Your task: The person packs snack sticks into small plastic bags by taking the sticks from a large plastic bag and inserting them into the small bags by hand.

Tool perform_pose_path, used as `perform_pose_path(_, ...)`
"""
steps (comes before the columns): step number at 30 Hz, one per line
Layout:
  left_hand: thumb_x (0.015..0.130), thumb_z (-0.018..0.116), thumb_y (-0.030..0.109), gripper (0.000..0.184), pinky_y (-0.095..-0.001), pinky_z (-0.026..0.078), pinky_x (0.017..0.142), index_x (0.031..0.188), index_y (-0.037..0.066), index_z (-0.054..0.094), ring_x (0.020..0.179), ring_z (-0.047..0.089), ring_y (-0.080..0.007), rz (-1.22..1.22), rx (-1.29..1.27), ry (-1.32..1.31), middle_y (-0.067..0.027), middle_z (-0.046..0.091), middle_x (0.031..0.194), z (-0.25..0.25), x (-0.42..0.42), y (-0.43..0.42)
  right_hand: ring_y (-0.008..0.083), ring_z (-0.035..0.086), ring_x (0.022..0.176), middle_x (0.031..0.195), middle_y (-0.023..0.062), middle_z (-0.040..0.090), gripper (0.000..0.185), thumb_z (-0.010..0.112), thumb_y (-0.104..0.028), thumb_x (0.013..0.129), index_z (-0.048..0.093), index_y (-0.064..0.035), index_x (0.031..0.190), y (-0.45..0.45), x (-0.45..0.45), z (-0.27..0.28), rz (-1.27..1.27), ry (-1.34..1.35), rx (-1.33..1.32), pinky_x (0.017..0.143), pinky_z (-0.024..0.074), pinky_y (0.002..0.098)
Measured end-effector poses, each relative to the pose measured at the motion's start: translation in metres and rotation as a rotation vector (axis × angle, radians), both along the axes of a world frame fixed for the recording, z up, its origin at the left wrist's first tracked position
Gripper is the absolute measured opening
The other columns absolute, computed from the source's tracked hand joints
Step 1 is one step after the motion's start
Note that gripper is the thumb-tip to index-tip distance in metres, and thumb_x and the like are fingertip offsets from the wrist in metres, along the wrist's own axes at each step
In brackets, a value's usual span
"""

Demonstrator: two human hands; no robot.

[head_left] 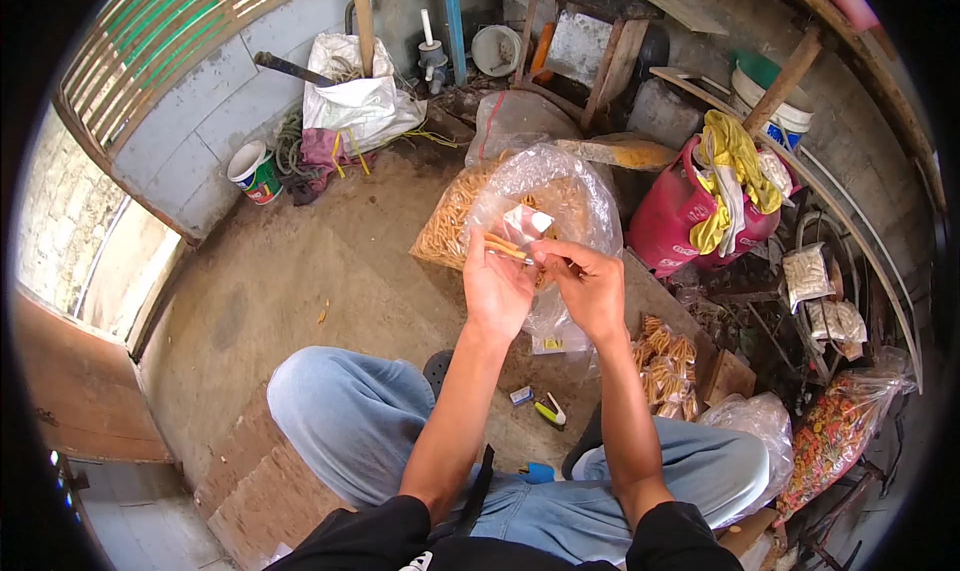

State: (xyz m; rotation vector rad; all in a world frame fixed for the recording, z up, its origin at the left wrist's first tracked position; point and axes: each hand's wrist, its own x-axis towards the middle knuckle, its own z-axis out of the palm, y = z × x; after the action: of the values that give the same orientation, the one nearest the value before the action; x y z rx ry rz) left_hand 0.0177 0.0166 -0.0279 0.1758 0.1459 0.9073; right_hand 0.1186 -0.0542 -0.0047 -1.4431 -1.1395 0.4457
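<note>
My left hand (497, 293) is palm up, its fingers closed around a few thin brown snack sticks (503, 246). Close against its fingertips, my right hand (588, 289) pinches with thumb and forefinger; what lies in the pinch is too small to make out. A small white label (528, 221) shows just beyond the fingers. Both hands are over the mouth of a large clear plastic bag (600, 206), which leans by a heap of bagged snack sticks (450, 221). On the floor below my wrists lie a green stapler (549, 410) and a small blue-and-white box (521, 396).
Filled snack packets (665, 371) lie right of my right forearm. A pink drum (680, 211) draped with yellow cloth (722, 171) stands farther right. A bag of colourful snacks (835, 431) leans at far right. At back left are a white sack (365, 106) and a bucket (255, 173).
</note>
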Motion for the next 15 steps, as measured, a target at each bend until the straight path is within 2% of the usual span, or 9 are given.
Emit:
perform_pose_path(5,0.100,0.029,0.045,0.046,-0.0347,0.044,0.091,0.121,0.009,0.048,0.108,0.053,-0.0224,0.053,-0.072,0.166,-0.0085,0.056,0.120,-0.003,0.001,0.003,0.0073,0.062,0.073,0.089,0.0057,0.070,0.017,0.067,0.001,0.080,0.070,-0.0024,0.097,0.001,0.000,0.007,0.067,-0.054,-0.043,0.060,0.0472,0.0216)
perform_pose_path(7,0.100,0.030,0.044,0.045,-0.0335,0.045,0.091,0.122,0.009,0.047,0.107,0.053,-0.0212,-0.050,0.052,0.076,-0.0080,0.056,0.117,-0.019,0.001,0.008,0.0079,0.062,0.074,0.090,0.0056,0.070,0.017,0.067,0.001,0.080,0.070,-0.0022,0.097,0.004,-0.002,0.005,0.115,-0.091,-0.047,0.059,0.0464,0.0214)
perform_pose_path(8,0.100,0.030,0.044,0.045,-0.0335,0.045,0.091,0.122,0.009,0.047,0.107,0.053,-0.0212,-0.049,0.049,0.078,-0.0080,0.056,0.117,-0.031,0.002,0.011,0.0107,0.063,0.074,0.092,0.0076,0.070,0.018,0.067,0.002,0.080,0.069,-0.0020,0.097,0.006,-0.004,0.000,0.089,-0.138,-0.001,0.061,0.0482,0.0232)
perform_pose_path(9,0.100,0.029,0.046,0.047,-0.0349,0.044,0.091,0.124,0.009,0.046,0.106,0.053,-0.0197,-0.092,0.099,-0.028,-0.0070,0.055,0.117,-0.034,0.003,0.013,0.0136,0.064,0.074,0.094,0.0095,0.069,0.019,0.066,0.003,0.080,0.068,-0.0018,0.098,0.009,-0.004,-0.005,0.062,-0.186,0.045,0.063,0.0501,0.0249)
perform_pose_path(10,0.099,0.028,0.048,0.049,-0.0362,0.044,0.090,0.126,0.009,0.044,0.105,0.052,-0.0182,-0.135,0.150,-0.135,-0.0060,0.055,0.116,-0.037,0.004,0.015,0.0136,0.064,0.074,0.094,0.0095,0.069,0.019,0.066,0.003,0.080,0.068,-0.0018,0.098,0.010,-0.003,-0.011,0.063,-0.184,0.042,0.063,0.0501,0.0249)
perform_pose_path(11,0.099,0.028,0.048,0.049,-0.0362,0.044,0.090,0.126,0.009,0.044,0.105,0.052,-0.0182,-0.135,0.148,-0.132,-0.0060,0.055,0.116,-0.040,0.005,0.014,0.0111,0.064,0.074,0.094,0.0078,0.070,0.019,0.067,0.003,0.079,0.069,-0.0023,0.097,0.013,-0.001,-0.018,0.057,-0.115,0.065,0.062,0.0498,0.0240)
perform_pose_path(13,0.100,0.032,0.043,0.043,-0.0340,0.047,0.084,0.120,0.008,0.048,0.100,0.055,-0.0171,-0.012,0.030,0.248,-0.0065,0.057,0.110,-0.009,0.008,0.005,0.0086,0.064,0.075,0.094,0.0060,0.070,0.020,0.067,0.003,0.078,0.070,-0.0028,0.097,0.015,0.001,-0.022,0.052,-0.043,0.086,0.062,0.0495,0.0231)
perform_pose_path(15,0.100,0.035,0.039,0.039,-0.0341,0.049,0.084,0.115,0.007,0.050,0.098,0.056,-0.0173,-0.062,0.018,0.335,-0.0072,0.058,0.107,-0.020,0.004,0.013,0.0095,0.064,0.075,0.095,0.0072,0.070,0.019,0.067,0.004,0.079,0.070,-0.0024,0.097,0.017,0.004,-0.019,-0.015,-0.104,0.125,0.063,0.0506,0.0232)
